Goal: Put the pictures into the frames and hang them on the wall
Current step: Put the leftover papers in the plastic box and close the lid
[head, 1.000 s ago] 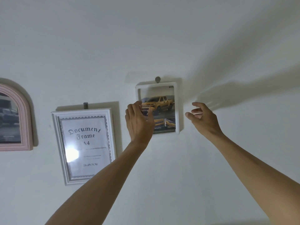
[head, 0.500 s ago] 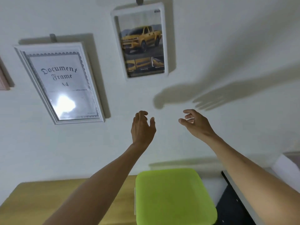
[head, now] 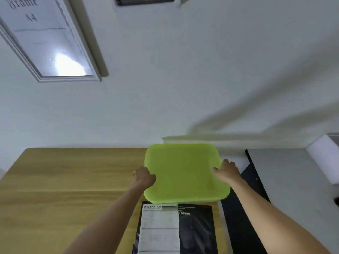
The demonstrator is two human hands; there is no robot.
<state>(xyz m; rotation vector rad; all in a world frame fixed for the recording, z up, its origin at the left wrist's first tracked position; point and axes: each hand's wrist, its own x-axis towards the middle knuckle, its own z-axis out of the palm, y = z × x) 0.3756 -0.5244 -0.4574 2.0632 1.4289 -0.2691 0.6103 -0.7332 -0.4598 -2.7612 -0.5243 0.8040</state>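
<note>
- One second ago both hands were up at the small white frame (head: 146, 1) with the yellow truck picture, which hung on its hook. Now only the bottom edge of this frame shows, high above the hands, so this one is hung and let go.
- In between, the hands came down from the wall, empty and with loose fingers.
- Now the left hand (head: 144, 177) grips the left edge of the lime-green lid (head: 183, 173), and the right hand (head: 227, 172) grips its right edge. Fingers curl over the rim on both sides; the thumbs lie on top.
- The lid is between the two hands. If it is lifted or resting on a container I cannot tell.
- Up and to the left of the left hand, the A4 document frame (head: 49, 39) hangs on the wall.
- Just below the grip, towards the person, a printed brochure (head: 176, 230) with a specification page lies on the wooden table (head: 73, 180). It touches or passes under the near edge of the lid.
- My judgement: one hanging is finished, and the person opens or moves the box to get the next frame or picture.
</note>
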